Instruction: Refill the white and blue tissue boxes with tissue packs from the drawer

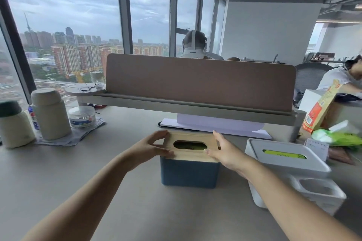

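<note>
The blue tissue box [189, 173] stands on the grey desk in front of me. Its wooden lid [191, 155] with an oval slot rests on top, and something green shows through the slot. My left hand [150, 149] pinches the lid's left end between thumb and fingers. My right hand [223, 151] grips the lid's right end. To the right stands the white tissue box [282, 164], lid on, with a green tissue pack [284, 154] visible through its slot. The drawer is out of sight.
Two cream flasks [50, 113] and a round tub [82, 116] stand at the left on a cloth. A brown desk divider [199, 82] rises behind the boxes. A small white bin [321, 193], an orange bag [321, 106] and green packaging [340, 138] crowd the right. People sit beyond.
</note>
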